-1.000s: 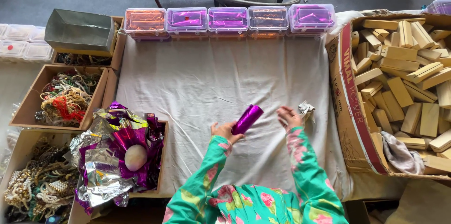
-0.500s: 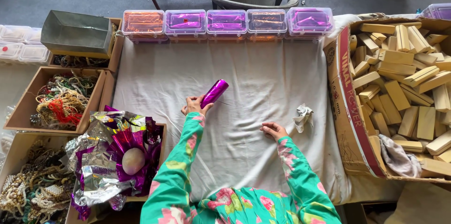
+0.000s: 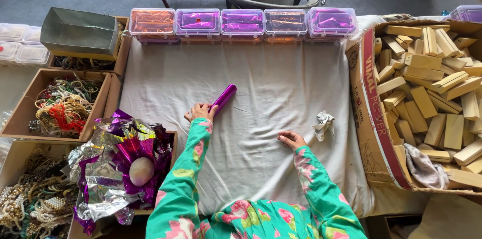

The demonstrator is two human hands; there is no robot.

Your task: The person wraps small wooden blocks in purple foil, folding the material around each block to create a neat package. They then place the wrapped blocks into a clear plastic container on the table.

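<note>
My left hand lies on the white cloth and grips the near end of a shiny purple foil-wrapped stick, which points away to the upper right. My right hand rests on the cloth with loosely curled fingers and holds nothing. A small crumpled white rag lies just to its right. Both arms wear green sleeves with pink flowers.
Several clear lidded boxes of purple and orange foil line the cloth's far edge. A large carton of wooden blocks stands at right. At left are a box of crumpled purple and silver foil, boxes of bead strings and a metal tin.
My left hand carried the purple stick from the centre to the left and laid it on the cloth. My right hand let go and drew back toward me, leaving the rag.
</note>
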